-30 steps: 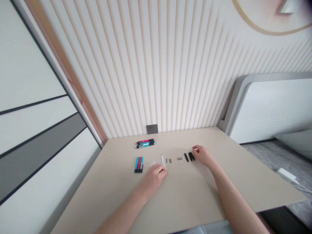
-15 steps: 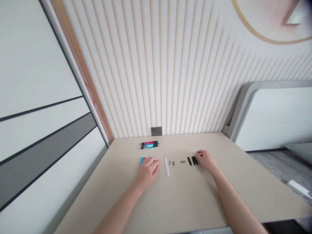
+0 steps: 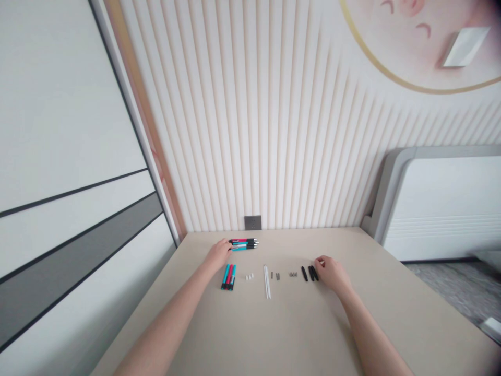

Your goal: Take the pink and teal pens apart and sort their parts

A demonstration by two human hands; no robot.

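At the back of the table, my left hand has its fingers closed round the left ends of several stacked click pens, red, blue and black. Its fingertips are partly hidden. My right hand rests on the table with thumb and fingers curled together, against the rightmost of three black pen grips; what it pinches, if anything, is hidden. Blue and red pen barrels lie side by side below my left wrist. Between the hands are small white pieces, thin white refills, springs and small metal tips.
The beige table meets a ribbed wall with a dark socket. A white cabinet stands along the left. To the right is a grey and white headboard.
My left hand has moved up and left from over the barrels to the stacked pens, uncovering the barrels and white pieces. My right hand has stayed by the black grips. The view has tilted up slightly.
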